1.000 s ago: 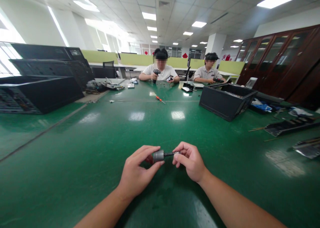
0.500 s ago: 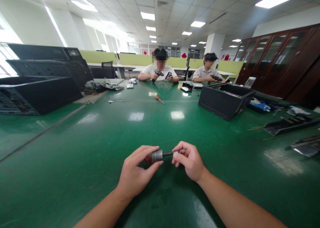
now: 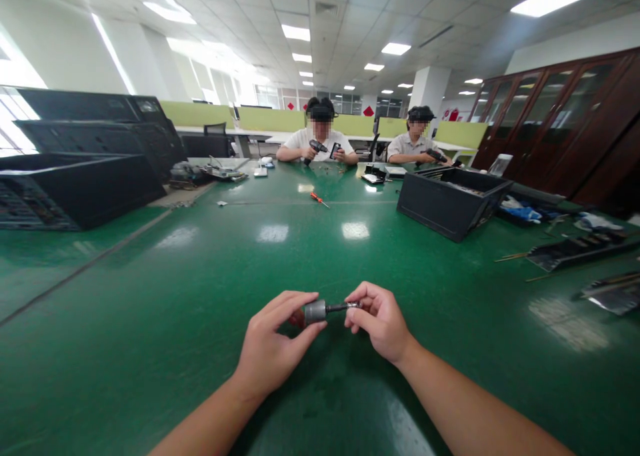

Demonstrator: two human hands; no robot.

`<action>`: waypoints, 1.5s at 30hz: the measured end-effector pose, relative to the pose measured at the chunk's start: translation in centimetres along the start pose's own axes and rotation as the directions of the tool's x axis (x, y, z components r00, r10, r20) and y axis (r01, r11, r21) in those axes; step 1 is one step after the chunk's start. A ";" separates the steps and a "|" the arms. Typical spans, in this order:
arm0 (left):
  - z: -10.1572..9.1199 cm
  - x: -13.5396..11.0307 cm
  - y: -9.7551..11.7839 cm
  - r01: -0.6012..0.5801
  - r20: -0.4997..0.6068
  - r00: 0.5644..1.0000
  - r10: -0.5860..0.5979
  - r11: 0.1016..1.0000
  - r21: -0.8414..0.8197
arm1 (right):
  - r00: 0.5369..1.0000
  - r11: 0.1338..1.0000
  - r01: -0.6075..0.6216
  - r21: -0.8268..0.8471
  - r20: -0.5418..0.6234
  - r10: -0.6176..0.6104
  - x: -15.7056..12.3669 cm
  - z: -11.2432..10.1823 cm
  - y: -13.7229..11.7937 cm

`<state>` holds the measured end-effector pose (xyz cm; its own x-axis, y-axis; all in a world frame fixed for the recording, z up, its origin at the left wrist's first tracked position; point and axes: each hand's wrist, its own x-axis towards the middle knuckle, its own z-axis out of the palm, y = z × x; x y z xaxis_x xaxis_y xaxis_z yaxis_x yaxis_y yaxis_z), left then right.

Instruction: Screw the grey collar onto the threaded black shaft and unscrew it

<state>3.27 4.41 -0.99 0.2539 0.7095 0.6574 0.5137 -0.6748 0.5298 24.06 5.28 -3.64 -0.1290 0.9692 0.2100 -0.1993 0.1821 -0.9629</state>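
My left hand (image 3: 277,339) grips a small grey metal cylinder (image 3: 315,311) between thumb and fingers. A thin dark shaft (image 3: 336,308) sticks out of its right end, lying level above the table. My right hand (image 3: 374,319) pinches a small shiny metal piece (image 3: 354,305) at the far end of that shaft. The fingers partly cover this piece, so its full shape is hidden. Both hands are held just over the near part of the green table (image 3: 210,289).
Across the table sit two people (image 3: 317,136), each with a power drill. A red screwdriver (image 3: 319,199) lies mid-table. A black computer case (image 3: 453,199) stands at right, near metal parts (image 3: 583,246). More dark cases (image 3: 90,186) fill the left side.
My right hand has shifted very slightly to the right, while the left hand and grey cylinder stay in place. The person at far right has moved the drill a little.
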 end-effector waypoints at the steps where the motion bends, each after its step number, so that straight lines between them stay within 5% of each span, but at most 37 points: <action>1: 0.0 0.0 0.0 0.001 -0.002 1.000 -0.001 1.000 -0.001 | 1.000 1.000 0.001 -0.001 0.000 -0.001 0.0 0.0 0.0; 45: -0.2 0.2 -0.7 0.010 -0.063 0.998 -0.010 1.000 0.000 | 1.000 1.000 0.005 -0.013 -0.019 -0.005 0.3 -0.3 -0.2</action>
<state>2.82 5.04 -1.15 0.1960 0.7020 0.6846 0.5167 -0.6673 0.5364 24.33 5.54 -3.46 -0.1096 0.9712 0.2117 -0.1870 0.1890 -0.9640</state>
